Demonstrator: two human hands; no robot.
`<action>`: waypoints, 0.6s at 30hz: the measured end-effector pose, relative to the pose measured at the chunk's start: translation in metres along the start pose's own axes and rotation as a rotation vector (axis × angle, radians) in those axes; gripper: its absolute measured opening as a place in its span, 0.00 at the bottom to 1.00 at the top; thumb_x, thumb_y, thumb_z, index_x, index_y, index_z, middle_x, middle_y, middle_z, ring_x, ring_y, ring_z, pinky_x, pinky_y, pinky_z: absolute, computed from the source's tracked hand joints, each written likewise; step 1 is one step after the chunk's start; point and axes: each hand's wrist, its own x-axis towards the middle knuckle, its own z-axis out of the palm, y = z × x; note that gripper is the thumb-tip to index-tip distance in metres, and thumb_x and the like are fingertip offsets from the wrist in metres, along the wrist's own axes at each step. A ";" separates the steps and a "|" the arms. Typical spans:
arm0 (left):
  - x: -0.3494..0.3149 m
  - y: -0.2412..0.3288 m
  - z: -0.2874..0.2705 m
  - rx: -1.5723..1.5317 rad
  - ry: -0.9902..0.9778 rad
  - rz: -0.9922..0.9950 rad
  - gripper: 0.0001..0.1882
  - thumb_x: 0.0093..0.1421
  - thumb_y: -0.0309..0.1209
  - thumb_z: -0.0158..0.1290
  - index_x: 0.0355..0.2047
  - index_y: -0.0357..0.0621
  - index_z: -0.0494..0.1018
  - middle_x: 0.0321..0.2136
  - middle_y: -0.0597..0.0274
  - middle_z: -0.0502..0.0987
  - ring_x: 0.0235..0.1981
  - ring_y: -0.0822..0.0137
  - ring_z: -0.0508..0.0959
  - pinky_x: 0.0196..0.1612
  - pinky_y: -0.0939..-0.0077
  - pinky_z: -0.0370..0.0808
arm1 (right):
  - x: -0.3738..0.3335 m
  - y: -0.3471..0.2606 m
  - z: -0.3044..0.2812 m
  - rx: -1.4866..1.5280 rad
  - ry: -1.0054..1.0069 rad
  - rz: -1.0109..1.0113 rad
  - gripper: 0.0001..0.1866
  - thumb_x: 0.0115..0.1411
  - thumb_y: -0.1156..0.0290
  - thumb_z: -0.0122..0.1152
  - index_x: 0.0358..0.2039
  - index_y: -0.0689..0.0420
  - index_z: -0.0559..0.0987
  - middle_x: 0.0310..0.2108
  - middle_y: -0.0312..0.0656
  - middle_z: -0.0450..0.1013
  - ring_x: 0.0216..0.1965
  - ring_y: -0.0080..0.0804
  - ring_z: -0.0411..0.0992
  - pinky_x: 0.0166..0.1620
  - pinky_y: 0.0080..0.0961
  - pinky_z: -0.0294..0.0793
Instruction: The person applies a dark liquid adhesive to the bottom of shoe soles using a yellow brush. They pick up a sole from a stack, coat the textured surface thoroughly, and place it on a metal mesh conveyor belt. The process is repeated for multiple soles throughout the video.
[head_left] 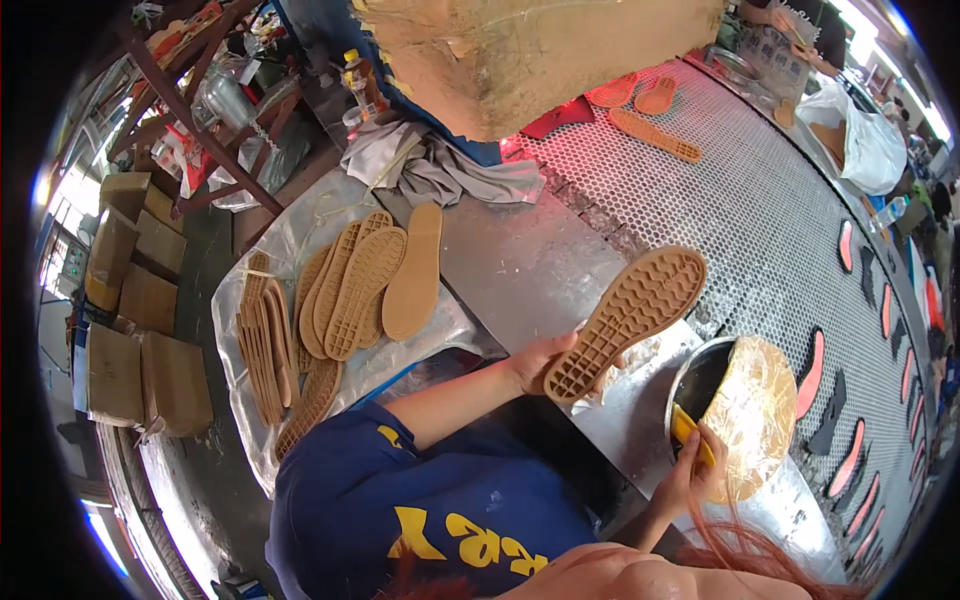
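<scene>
My left hand (546, 362) is closed round the heel end of a tan shoe sole (632, 318), whose grooved tread faces up. In my right hand (697, 472) is a yellow-handled tool (692, 432), held at the left side of a metal bowl (669, 402). The tool's working end is hidden, so I cannot tell its kind. A tan cover wrapped in clear film (752, 420) lies over much of the bowl, leaving a dark opening at its left. More tan soles (366, 280) lie overlapping and stacked to my left.
A plastic-covered surface (228, 310) bears the sole pile beside a crumpled grey cloth (450, 175). Beyond the metal table runs a perforated conveyor (740, 200) with soles and pink-and-black pieces on it. A large cardboard-sided box (540, 60) stands over its far end; cartons (150, 380) are at left.
</scene>
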 end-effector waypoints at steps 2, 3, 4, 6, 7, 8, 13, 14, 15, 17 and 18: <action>0.004 0.001 0.005 0.057 -0.060 0.004 0.38 0.59 0.50 0.51 0.62 0.44 0.51 0.49 0.47 0.68 0.35 0.59 0.79 0.39 0.65 0.78 | -0.002 0.009 -0.003 -0.008 0.036 0.052 0.07 0.62 0.76 0.54 0.39 0.64 0.76 0.32 0.36 0.69 0.32 0.19 0.67 0.35 0.12 0.67; 0.005 0.002 0.007 0.100 -0.053 0.003 0.38 0.59 0.53 0.49 0.60 0.41 0.54 0.47 0.48 0.69 0.34 0.61 0.79 0.38 0.67 0.77 | -0.002 0.012 -0.004 -0.012 0.055 0.078 0.07 0.62 0.75 0.54 0.39 0.63 0.76 0.31 0.35 0.69 0.31 0.17 0.67 0.33 0.10 0.66; 0.004 0.001 0.007 0.140 -0.042 -0.009 0.39 0.59 0.57 0.46 0.58 0.37 0.56 0.46 0.49 0.70 0.34 0.63 0.78 0.37 0.68 0.77 | -0.002 0.011 -0.007 0.054 0.058 0.125 0.07 0.62 0.74 0.54 0.39 0.62 0.76 0.31 0.34 0.69 0.29 0.16 0.66 0.32 0.09 0.65; 0.001 0.010 0.008 0.179 -0.065 -0.067 0.42 0.57 0.61 0.46 0.57 0.35 0.58 0.45 0.50 0.70 0.33 0.65 0.78 0.34 0.70 0.77 | -0.002 0.007 -0.008 0.188 0.071 0.219 0.07 0.62 0.73 0.55 0.39 0.60 0.77 0.30 0.34 0.69 0.27 0.14 0.65 0.29 0.07 0.62; -0.001 0.017 0.008 0.173 -0.096 -0.118 0.44 0.56 0.62 0.47 0.59 0.35 0.56 0.46 0.50 0.70 0.33 0.65 0.78 0.33 0.70 0.77 | -0.002 0.005 -0.008 0.222 0.100 0.241 0.07 0.62 0.73 0.55 0.39 0.61 0.76 0.31 0.36 0.70 0.27 0.15 0.66 0.29 0.07 0.63; -0.002 0.012 0.002 0.144 -0.075 -0.116 0.45 0.55 0.62 0.48 0.59 0.36 0.55 0.47 0.49 0.70 0.32 0.65 0.78 0.32 0.71 0.77 | 0.000 0.003 -0.006 0.237 0.137 0.265 0.08 0.62 0.72 0.55 0.40 0.61 0.76 0.32 0.37 0.71 0.27 0.16 0.66 0.29 0.08 0.65; -0.008 0.006 -0.021 -0.044 -0.063 -0.188 0.51 0.50 0.65 0.50 0.60 0.35 0.54 0.46 0.48 0.70 0.28 0.59 0.78 0.28 0.71 0.77 | 0.013 -0.002 -0.002 0.349 0.321 0.139 0.09 0.63 0.72 0.52 0.42 0.62 0.73 0.42 0.45 0.72 0.34 0.26 0.72 0.33 0.18 0.74; -0.009 0.006 -0.022 -0.033 -0.074 -0.169 0.51 0.50 0.65 0.51 0.59 0.34 0.54 0.45 0.48 0.70 0.28 0.59 0.78 0.27 0.71 0.77 | 0.016 -0.002 -0.001 0.382 0.342 0.118 0.10 0.64 0.72 0.50 0.42 0.63 0.73 0.43 0.47 0.72 0.35 0.27 0.72 0.34 0.20 0.75; -0.011 0.005 -0.024 -0.023 -0.085 -0.145 0.51 0.49 0.66 0.51 0.59 0.34 0.54 0.44 0.47 0.70 0.27 0.59 0.78 0.25 0.72 0.77 | 0.017 -0.001 -0.003 0.415 0.360 0.092 0.10 0.64 0.72 0.49 0.43 0.63 0.72 0.44 0.48 0.71 0.37 0.28 0.72 0.34 0.21 0.75; -0.009 0.003 -0.017 0.035 -0.082 -0.096 0.50 0.49 0.66 0.51 0.56 0.32 0.56 0.42 0.47 0.70 0.26 0.61 0.78 0.24 0.75 0.77 | 0.016 0.003 -0.006 0.530 0.352 0.064 0.09 0.65 0.73 0.48 0.43 0.63 0.70 0.47 0.52 0.67 0.38 0.33 0.73 0.35 0.25 0.78; -0.009 0.001 -0.008 0.071 -0.070 -0.074 0.49 0.50 0.66 0.50 0.54 0.31 0.58 0.41 0.47 0.71 0.26 0.63 0.78 0.24 0.76 0.78 | 0.013 0.005 -0.009 0.545 0.357 0.057 0.09 0.65 0.73 0.48 0.43 0.63 0.70 0.47 0.53 0.67 0.39 0.35 0.73 0.36 0.27 0.78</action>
